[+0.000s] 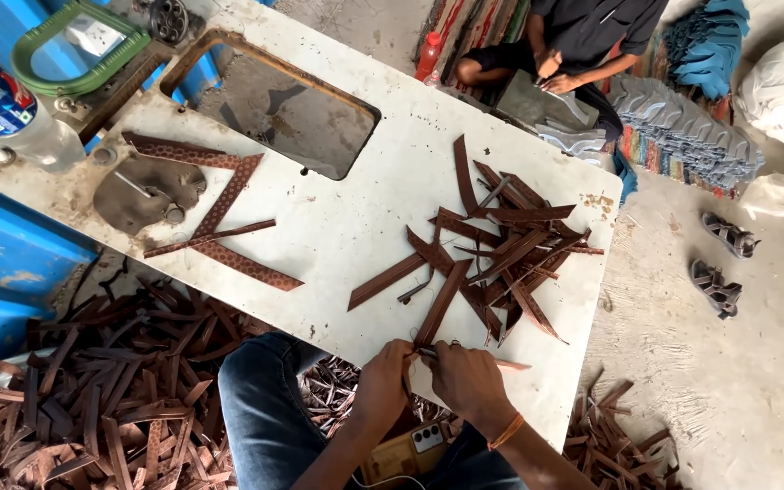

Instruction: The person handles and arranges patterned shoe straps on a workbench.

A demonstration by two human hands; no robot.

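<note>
1. I count two hands of my own at the near table edge: the left hand point(383, 386) and the right hand point(466, 381), pressed close together, both pinched on one brown strip point(506, 364).
2. That strip pokes out to the right past the right hand's fingers, lying just over the white table point(338, 227) edge; its left end is buried between the hands, so I cannot see how long it is.
3. Just beyond the hands sits a loose pile of strips point(501, 245), overlapping too much to count exactly, well over a dozen.
4. At the table's far left I count about four patterned strips point(229, 195) crossed together, beside one flat grey-brown piece point(142, 192).
5. One rectangular cutout point(274, 113) opens in the tabletop.
6. One plastic bottle point(11, 122) stands at the upper left, partly cut off.
7. On the floor, a heap of strips point(93, 399) beyond counting, and two sandals point(723, 263).
8. One other person point(583, 41) sits beyond the table, head cut off by the frame.
9. One phone point(410, 449) rests on my lap, half hidden by my forearms.
</note>
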